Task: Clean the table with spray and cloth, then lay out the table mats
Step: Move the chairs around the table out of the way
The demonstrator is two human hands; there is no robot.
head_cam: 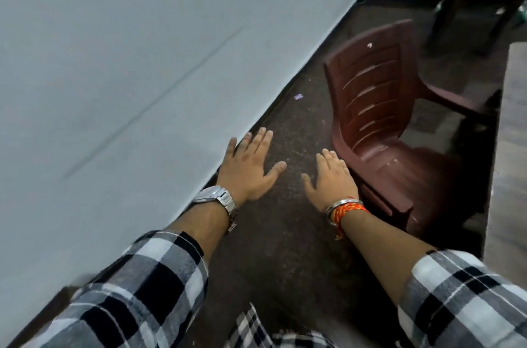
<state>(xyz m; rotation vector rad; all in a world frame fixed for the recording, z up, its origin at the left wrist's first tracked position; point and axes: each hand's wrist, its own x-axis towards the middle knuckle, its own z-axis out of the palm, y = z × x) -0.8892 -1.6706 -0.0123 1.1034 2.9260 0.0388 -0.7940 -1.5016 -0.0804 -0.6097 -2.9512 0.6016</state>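
Left hand [248, 168]: fingers straight and spread, holding nothing, palm down above the dark floor [285, 248], near the grey wall [114, 62]. Right hand [333, 179]: likewise spread and empty, just beside a brown plastic chair [370, 96]. Table [510, 148]: grey strip at the right edge, long axis running near to far.

Left hand [248, 166] and right hand [330, 176] reach forward, fingers spread and empty, above dark floor [285, 248] beside a brown plastic chair [376, 108].

A pale grey wall [114, 62] meets the dark speckled floor [285, 248], where a maroon plastic chair [370, 96] stands.
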